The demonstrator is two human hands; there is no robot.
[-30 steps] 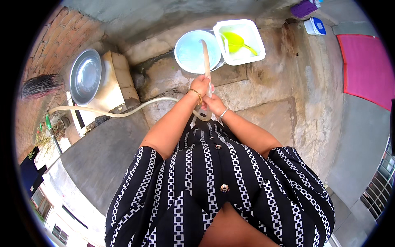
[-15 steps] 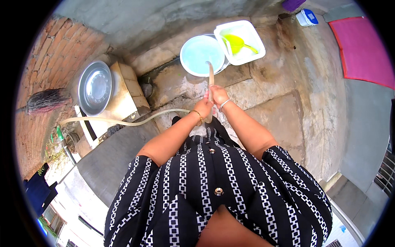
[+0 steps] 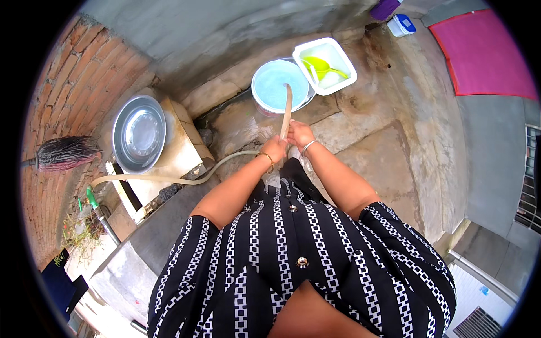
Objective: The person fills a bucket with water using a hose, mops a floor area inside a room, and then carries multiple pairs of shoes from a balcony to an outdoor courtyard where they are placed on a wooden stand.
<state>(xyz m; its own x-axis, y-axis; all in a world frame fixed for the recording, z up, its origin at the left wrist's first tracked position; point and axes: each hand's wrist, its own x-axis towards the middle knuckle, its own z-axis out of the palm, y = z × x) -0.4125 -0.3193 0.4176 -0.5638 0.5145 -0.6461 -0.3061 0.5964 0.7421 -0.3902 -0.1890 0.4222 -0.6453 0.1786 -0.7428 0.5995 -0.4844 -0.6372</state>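
My left hand point(image 3: 274, 149) is closed around a pale tan hose point(image 3: 287, 112), with a gold bangle at the wrist. My right hand point(image 3: 300, 133) grips the same hose just beside it, a silver bangle on that wrist. Beyond my hands the hose slopes up over a round white bucket point(image 3: 262, 107), its tip over the bluish water point(image 3: 276, 84) inside. Touching the bucket on its right is a white rectangular tub point(image 3: 333, 54), with a lime-green dipper point(image 3: 318, 67) lying in it.
Left, a metal basin point(image 3: 139, 134) leans on a tiled ledge point(image 3: 179, 135). The hose runs back across it to a green tap fitting point(image 3: 91, 197). A dark-bristled broom point(image 3: 67, 153) is against the brick wall point(image 3: 84, 62). Far right are a blue-lidded container point(image 3: 401, 25) and pink cloth point(image 3: 482, 53).
The view has shifted slightly, so the surroundings sit differently. My hands stay on the hose, the left one a little lower. The hose tip stays over the bucket.
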